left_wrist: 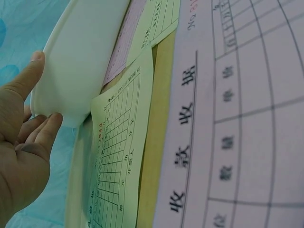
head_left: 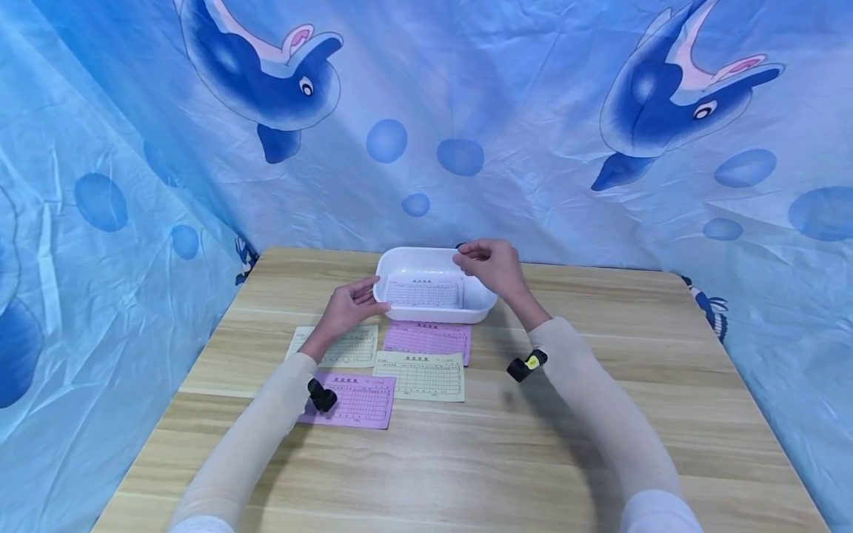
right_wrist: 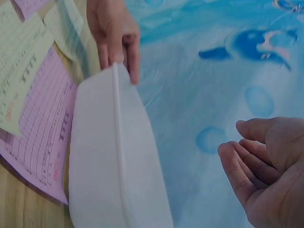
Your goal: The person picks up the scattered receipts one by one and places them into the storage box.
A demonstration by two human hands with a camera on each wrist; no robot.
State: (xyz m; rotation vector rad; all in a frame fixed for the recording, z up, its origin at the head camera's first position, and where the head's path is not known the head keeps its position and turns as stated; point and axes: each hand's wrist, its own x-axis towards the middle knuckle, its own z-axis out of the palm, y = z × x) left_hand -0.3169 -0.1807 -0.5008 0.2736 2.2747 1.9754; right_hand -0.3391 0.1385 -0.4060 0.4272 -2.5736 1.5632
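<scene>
A white plastic basin [head_left: 436,316] stands near the table's back edge. Inside it, at the left, lies a pale receipt slip [head_left: 423,294] with a printed grid. My left hand [head_left: 351,305] grips the basin's left end, thumb at the rim and fingers lower down, as the left wrist view shows. My right hand [head_left: 492,264] hovers over the basin's back right rim. Its fingers are loosely bent, with nothing between thumb and fingertips in the right wrist view. In front of the basin lie a purple slip [head_left: 426,340] and a green slip [head_left: 418,376].
Another green slip [head_left: 353,348] lies partly under my left forearm. A second purple slip [head_left: 360,403] is nearer the table's front, beside the left wrist camera [head_left: 323,396]. Behind the wooden table [head_left: 600,326] hangs a blue cloth [head_left: 533,185] with dolphins.
</scene>
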